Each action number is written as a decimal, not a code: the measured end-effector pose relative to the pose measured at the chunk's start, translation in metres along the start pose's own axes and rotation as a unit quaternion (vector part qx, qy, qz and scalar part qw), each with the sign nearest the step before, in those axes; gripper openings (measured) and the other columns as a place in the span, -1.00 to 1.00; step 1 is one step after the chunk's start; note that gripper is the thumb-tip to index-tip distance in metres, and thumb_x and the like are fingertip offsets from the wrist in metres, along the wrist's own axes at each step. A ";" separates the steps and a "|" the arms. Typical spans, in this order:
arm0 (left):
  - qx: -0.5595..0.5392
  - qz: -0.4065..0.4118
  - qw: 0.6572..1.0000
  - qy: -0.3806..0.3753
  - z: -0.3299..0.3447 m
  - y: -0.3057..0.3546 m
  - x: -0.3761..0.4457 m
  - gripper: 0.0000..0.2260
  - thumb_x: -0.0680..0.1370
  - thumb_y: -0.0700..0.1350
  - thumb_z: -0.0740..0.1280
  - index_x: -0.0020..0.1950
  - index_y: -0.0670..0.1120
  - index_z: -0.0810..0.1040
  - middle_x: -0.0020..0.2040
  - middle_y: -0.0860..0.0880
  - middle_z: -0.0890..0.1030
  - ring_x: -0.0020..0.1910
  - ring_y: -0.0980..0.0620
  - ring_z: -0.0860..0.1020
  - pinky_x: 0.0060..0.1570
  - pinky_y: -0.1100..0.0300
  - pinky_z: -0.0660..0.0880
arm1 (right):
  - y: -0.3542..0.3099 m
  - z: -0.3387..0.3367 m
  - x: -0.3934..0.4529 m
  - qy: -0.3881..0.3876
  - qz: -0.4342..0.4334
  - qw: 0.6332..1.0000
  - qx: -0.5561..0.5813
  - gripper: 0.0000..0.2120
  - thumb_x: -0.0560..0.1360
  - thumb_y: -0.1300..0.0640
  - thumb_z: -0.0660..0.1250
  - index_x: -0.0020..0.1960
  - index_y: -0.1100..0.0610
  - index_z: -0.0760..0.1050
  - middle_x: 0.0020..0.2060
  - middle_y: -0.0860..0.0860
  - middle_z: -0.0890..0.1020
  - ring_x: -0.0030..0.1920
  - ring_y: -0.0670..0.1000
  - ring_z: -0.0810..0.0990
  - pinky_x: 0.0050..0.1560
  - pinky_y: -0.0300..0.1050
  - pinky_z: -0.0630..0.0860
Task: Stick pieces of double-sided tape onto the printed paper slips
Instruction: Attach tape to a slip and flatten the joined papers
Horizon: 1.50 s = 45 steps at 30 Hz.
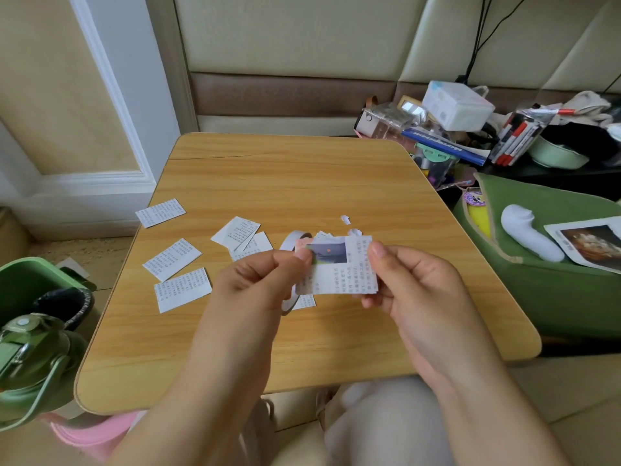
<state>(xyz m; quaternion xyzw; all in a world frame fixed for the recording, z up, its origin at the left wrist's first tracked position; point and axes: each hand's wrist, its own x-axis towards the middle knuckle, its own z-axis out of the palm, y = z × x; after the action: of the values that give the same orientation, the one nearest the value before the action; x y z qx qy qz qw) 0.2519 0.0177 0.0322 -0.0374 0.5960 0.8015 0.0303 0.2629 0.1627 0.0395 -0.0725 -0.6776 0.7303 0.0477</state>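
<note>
White printed slip (339, 267) held above the worktop (302, 176).
Left hand (258, 280) and right hand (410, 280) pinch its side edges; a small photo fills its upper part, text below.

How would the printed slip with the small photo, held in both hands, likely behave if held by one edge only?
The thin printed paper slip with a small photo looks very light and probably floppy: the left hand and right hand pinch opposite edges. One-handed, it would likely droop.

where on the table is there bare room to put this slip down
Bare wood lies along the far table edge beyond the printed slips, and on the near strip under both wrists. The middle is crowded: slips on the left, tape roll and scraps beside the held slip.
</note>
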 end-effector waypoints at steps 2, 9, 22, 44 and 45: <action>0.007 -0.003 1.000 0.001 -0.003 0.001 0.002 -0.74 0.34 -0.02 0.40 -0.53 -0.06 0.50 -0.34 -0.09 0.30 -0.27 -0.05 0.22 -0.19 0.10 0.14 | -0.002 -0.003 0.002 -0.003 0.016 1.000 0.013 -0.75 0.51 0.08 0.28 -0.23 0.17 0.64 -0.30 0.07 0.68 -0.34 -0.07 0.55 -0.38 -0.27 0.44; 0.011 -0.003 1.000 -0.015 0.001 0.000 0.001 -0.75 0.36 -0.03 0.34 -0.53 -0.04 0.54 -0.52 0.12 0.42 -0.46 0.21 0.33 -0.32 0.32 0.29 | -0.002 -0.002 0.003 -0.021 -0.006 0.998 -0.065 -0.72 0.36 -0.06 0.48 -0.29 0.16 0.61 -0.36 0.10 0.59 -0.38 -0.04 0.53 -0.33 -0.24 0.44; 0.123 0.009 0.991 -0.044 -0.011 0.002 0.005 -0.67 0.28 0.18 0.40 -0.53 -0.02 0.50 -0.35 -0.11 0.28 -0.27 -0.14 0.20 -0.23 0.11 0.10 | -0.010 -0.005 0.004 -0.023 -0.014 0.998 -0.050 -0.82 0.20 0.01 0.41 -0.31 0.13 0.61 -0.45 -0.01 0.61 -0.45 -0.12 0.51 -0.38 -0.33 0.45; 0.147 0.016 0.987 -0.057 -0.015 -0.002 0.009 -0.65 0.52 -0.09 0.33 -0.43 -0.19 0.41 -0.40 -0.13 0.26 -0.32 -0.31 0.11 -0.50 0.32 0.08 | -0.005 -0.009 0.008 -0.044 0.007 0.998 -0.036 -0.77 0.10 0.01 0.46 -0.30 0.11 0.60 -0.36 0.06 0.67 -0.37 -0.06 0.56 -0.32 -0.29 0.49; 0.147 0.017 0.987 -0.057 -0.015 -0.002 0.009 -0.65 0.52 -0.09 0.33 -0.43 -0.19 0.42 -0.40 -0.13 0.27 -0.32 -0.30 0.11 -0.50 0.32 0.08 | -0.004 -0.009 0.008 -0.047 0.009 0.998 -0.035 -0.75 0.09 0.00 0.47 -0.31 0.11 0.60 -0.34 0.08 0.68 -0.36 -0.04 0.56 -0.31 -0.29 0.49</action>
<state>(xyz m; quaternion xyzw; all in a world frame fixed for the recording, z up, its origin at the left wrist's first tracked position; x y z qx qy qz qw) 0.2432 0.0040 0.0249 0.0238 0.7054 0.7063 0.0557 0.2561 0.1738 0.0428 -0.0453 -0.7037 0.7091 0.0066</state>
